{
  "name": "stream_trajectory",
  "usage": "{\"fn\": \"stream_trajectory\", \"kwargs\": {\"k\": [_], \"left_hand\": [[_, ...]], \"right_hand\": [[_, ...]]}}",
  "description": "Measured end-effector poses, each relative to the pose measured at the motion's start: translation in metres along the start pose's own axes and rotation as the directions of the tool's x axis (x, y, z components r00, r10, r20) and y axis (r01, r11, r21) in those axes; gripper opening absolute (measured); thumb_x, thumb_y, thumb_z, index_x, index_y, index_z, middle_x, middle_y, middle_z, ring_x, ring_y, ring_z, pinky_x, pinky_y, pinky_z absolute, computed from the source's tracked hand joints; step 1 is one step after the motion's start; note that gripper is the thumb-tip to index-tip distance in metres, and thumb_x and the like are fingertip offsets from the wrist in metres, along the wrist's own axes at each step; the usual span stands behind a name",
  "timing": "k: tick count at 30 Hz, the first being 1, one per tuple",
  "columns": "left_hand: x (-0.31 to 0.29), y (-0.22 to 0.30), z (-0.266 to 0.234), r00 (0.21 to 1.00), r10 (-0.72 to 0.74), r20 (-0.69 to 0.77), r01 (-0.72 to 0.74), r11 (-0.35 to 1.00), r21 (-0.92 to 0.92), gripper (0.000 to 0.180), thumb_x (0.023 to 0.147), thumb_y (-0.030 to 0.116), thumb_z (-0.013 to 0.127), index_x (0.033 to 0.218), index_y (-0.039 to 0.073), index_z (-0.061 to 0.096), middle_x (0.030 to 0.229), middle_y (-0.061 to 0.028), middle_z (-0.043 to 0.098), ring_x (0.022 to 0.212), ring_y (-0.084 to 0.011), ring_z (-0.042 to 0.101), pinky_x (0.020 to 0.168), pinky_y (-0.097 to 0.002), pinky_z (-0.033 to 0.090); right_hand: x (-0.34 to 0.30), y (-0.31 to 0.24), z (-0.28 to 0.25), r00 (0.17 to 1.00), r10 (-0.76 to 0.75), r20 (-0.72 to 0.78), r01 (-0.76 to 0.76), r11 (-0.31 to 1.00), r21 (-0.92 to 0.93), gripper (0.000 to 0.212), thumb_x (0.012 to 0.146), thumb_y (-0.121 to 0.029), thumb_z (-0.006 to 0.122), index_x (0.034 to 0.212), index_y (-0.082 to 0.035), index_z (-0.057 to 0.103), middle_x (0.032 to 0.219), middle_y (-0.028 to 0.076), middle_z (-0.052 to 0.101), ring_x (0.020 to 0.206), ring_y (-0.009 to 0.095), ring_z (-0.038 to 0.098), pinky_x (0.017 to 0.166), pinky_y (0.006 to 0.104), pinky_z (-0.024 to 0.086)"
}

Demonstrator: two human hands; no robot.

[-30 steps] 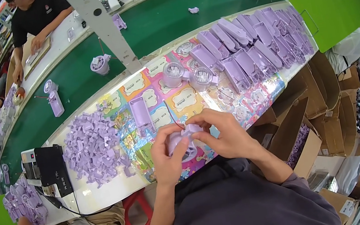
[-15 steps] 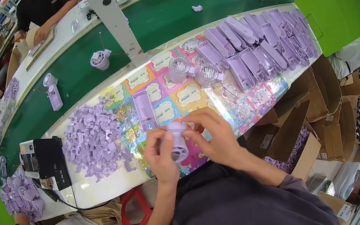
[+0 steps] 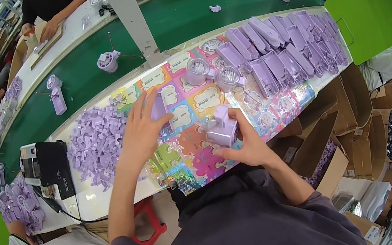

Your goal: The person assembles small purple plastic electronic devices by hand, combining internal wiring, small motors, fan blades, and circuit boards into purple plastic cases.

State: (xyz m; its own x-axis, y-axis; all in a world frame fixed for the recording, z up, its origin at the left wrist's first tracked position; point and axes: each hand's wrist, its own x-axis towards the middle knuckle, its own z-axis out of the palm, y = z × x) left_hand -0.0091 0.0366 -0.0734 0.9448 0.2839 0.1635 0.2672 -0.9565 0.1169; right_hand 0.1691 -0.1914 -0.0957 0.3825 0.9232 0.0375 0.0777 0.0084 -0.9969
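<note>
Broadly, we see a green conveyor belt curving across the far side, with our white tabletop along its near edge. A colourful patterned sheet covers the middle of the tabletop. On the right lie rows of long purple shells; on the left spreads a heap of small purple parts, and farther left stands a black-and-white device. Our two hands are apart from each other. Our left hand has its fingers spread, thumb away from them, about a single purple shell lying on the sheet; we cannot tell whether it touches. Our right hand is clamped on a round purple housing at the sheet's near side, its small neck pointing up. Beyond it sit two round purple cups, side by side, near the rows.
</note>
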Motion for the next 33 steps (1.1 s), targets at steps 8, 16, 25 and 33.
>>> {"fn": "stream_trajectory", "kwargs": {"k": [8,16,25,33], "left_hand": [[0.03,0.015,-0.013,0.893,-0.001,0.45,0.151,0.942,-0.299,0.054,0.067,0.024,0.078,0.115,0.005,0.06,0.123,-0.0171,0.061,0.115,-0.0367,0.06,0.096,-0.0428,0.05],[0.023,0.025,-0.013,0.952,0.045,0.304,0.147,0.802,-0.579,0.056,0.069,0.033,0.078,0.116,0.005,0.066,0.107,-0.0175,0.068,0.103,-0.0373,0.065,0.089,-0.0444,0.051],[0.02,0.033,-0.023,0.95,-0.016,0.311,0.239,0.679,-0.695,0.051,0.071,0.03,0.081,0.114,0.005,0.071,0.096,-0.0196,0.072,0.091,-0.0371,0.069,0.082,-0.041,0.053],[0.015,0.036,-0.018,0.967,-0.085,0.241,0.234,0.669,-0.706,0.049,0.08,0.03,0.08,0.119,0.002,0.07,0.102,-0.0197,0.073,0.093,-0.0342,0.071,0.083,-0.0396,0.054]], "right_hand": [[0.01,-0.017,-0.009,0.992,-0.123,0.038,0.116,0.722,-0.682,0.068,0.07,-0.024,0.086,0.124,-0.006,0.049,0.115,0.015,0.056,0.088,0.039,0.066,0.071,0.0445,0.057],[0.023,-0.037,-0.012,0.918,-0.361,0.166,0.364,0.597,-0.715,0.07,0.066,-0.015,0.086,0.128,-0.009,0.055,0.115,0.011,0.059,0.09,0.03,0.067,0.072,0.0395,0.056],[0.02,-0.048,-0.009,0.907,-0.395,0.144,0.361,0.556,-0.749,0.069,0.066,-0.011,0.085,0.131,-0.01,0.061,0.116,0.01,0.061,0.09,0.027,0.066,0.073,0.0373,0.056],[0.02,-0.055,-0.006,0.906,-0.394,0.153,0.36,0.529,-0.768,0.075,0.064,-0.007,0.084,0.135,-0.012,0.061,0.117,0.011,0.062,0.091,0.027,0.065,0.072,0.0378,0.056]]}}
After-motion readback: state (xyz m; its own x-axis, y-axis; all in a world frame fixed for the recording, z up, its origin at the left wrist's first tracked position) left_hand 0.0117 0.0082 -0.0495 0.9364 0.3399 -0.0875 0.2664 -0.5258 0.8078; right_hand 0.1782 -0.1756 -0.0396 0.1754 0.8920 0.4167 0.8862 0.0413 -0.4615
